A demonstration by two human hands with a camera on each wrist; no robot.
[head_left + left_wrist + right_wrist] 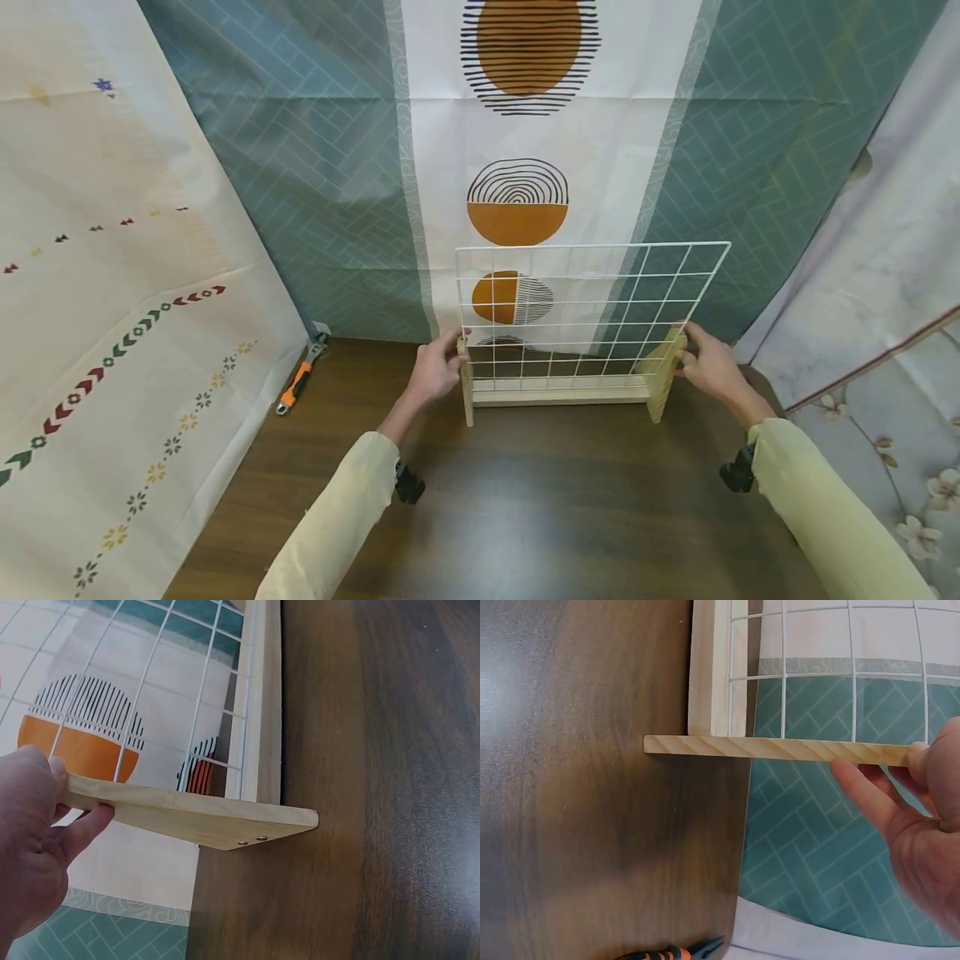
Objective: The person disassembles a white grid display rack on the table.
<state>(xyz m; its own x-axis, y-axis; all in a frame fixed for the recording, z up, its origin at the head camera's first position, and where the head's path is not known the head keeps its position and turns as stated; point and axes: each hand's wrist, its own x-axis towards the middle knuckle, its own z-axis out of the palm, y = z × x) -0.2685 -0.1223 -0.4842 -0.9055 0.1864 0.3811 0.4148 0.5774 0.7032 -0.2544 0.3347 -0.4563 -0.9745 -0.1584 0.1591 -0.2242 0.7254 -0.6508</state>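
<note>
Pinching the two wooden end boards of a wire-grid rack (577, 333), one in each grip: left hand (433, 372) clasped on the left board (187, 814), right hand (708, 367) on the right board (780, 748) (thumb and fingers on opposite faces). Standing upright between both grips at the far edge of the dark worktop (525, 500), white grid rising above. Farther left, near the worktop's corner, an orange-handled wrench (298, 379).

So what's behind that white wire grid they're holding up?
Through the wire grid you see a hanging cloth with orange circle prints and teal herringbone panels. The grid's wooden base hides where cloth meets table.
</note>
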